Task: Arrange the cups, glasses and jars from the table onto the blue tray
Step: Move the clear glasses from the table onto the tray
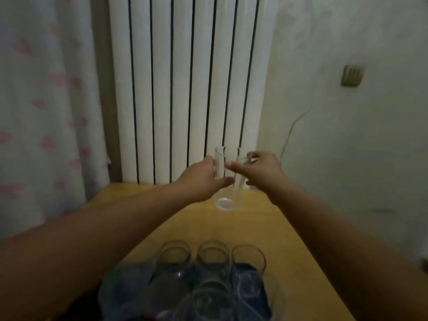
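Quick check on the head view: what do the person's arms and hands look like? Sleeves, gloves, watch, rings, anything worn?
Both arms are bare along the whole visible length, with no sleeve edge in frame. The left hand and right hand are ungloved. No watch, bracelet or strap shows on either wrist. No ring is visible, though the fingers are blurred, so a thin band cannot be ruled out. No cables, markers or tape on either arm.

A yellow-brown wooden table (266,230) runs away toward the white radiator, its far end bare apart from one tall clear glass (225,181) whose base seems to sit on, or just above, the wood. At the near end lies the blue tray (245,269), flat on the tabletop. Clear glasses crowd the tray, three of them in a row (212,254) along its far edge.
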